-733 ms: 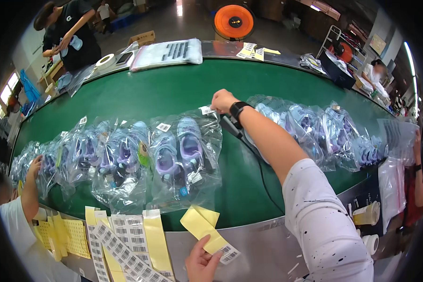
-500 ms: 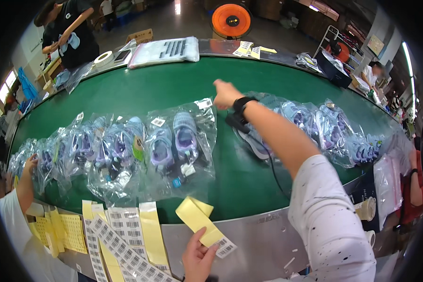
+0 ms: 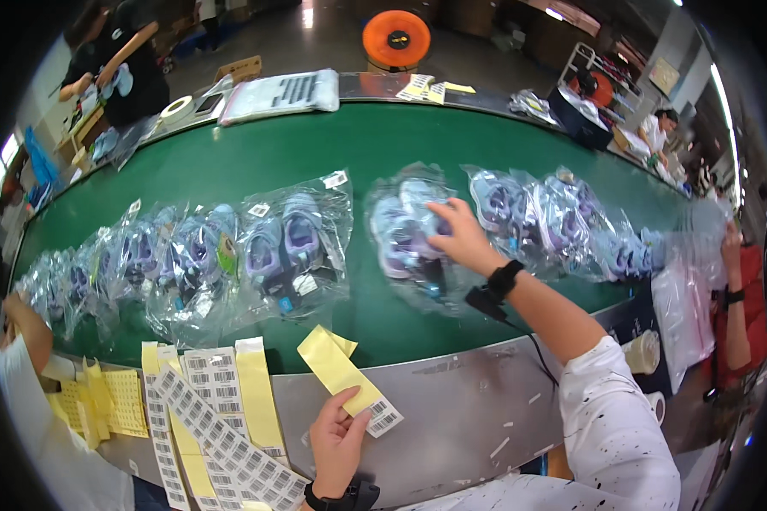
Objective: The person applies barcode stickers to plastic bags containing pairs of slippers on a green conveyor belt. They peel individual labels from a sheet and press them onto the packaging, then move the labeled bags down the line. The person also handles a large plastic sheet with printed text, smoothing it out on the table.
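Note:
Between finger and thumb, my left hand (image 3: 339, 439) pinches a folded yellow label strip (image 3: 337, 362) whose end carries white barcode stickers. Out over the green belt, my right hand (image 3: 467, 238) has its thumb and fingers curved around part of a bagged pair of blue and purple shoes (image 3: 405, 226). That clear bag is slightly blurred. Left of it lies another bagged pair (image 3: 281, 243) with a white sticker at its bag's upper corner. More sheets of barcode labels (image 3: 222, 417) overlap on the metal edge left of my left hand.
Bagged shoes (image 3: 128, 255) line the belt (image 3: 383, 136) to the left, and others (image 3: 562, 209) lie to the right. A co-worker's arm (image 3: 30, 332) reaches in at left. Beyond the belt are a stack of plastic bags (image 3: 285, 92) and an orange fan (image 3: 396, 38).
My right hand has come back from the belt's far part onto the bagged shoes, which have moved slightly left. My left hand keeps its label strip. The view has shifted.

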Motion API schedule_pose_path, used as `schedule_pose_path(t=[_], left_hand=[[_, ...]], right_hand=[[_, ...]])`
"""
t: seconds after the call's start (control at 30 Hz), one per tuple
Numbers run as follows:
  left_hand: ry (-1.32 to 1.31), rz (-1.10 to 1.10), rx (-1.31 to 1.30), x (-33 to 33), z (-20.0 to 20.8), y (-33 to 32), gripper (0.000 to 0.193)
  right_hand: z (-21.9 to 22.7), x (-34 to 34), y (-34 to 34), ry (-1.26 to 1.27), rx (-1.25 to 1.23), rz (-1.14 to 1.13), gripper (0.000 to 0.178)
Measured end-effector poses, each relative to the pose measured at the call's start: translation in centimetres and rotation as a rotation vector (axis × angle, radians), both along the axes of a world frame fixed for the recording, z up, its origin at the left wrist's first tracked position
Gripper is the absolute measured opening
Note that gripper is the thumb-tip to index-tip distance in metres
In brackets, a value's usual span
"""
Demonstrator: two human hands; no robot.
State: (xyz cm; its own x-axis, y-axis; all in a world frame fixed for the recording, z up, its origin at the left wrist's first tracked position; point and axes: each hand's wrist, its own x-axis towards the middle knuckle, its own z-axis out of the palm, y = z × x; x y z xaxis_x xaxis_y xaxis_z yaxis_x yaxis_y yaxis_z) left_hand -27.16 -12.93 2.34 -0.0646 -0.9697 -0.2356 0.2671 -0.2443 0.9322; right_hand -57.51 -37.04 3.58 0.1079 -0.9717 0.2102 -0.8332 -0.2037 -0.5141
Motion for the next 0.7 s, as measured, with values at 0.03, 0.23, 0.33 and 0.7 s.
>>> schedule_pose_path(t=[0.03, 0.23, 0.33, 0.7], left_hand=[[-0.006, 0.016, -0.016, -0.2, 0.2, 0.1, 0.035], [-0.167, 0.063, 0.011, -0.7, 2.4, 0.0, 0.032], [-0.167, 0.092, -0.007, -0.7, 3.0, 0.3, 0.029], [-0.443, 0.065, -0.186, -0.9, 3.5, 0.6, 0.02]], right_hand=[[-0.6, 1.5, 0.2, -0.081, -0.026, 0.045, 0.065], [3.5, 8.5, 7.8, -0.106, -0.27, 0.294, 0.048], [4.6, 10.1, 13.8, -0.321, 0.035, 0.568, 0.026], [4.2, 11.6, 19.6, -0.38, -0.027, 0.512, 0.016]])
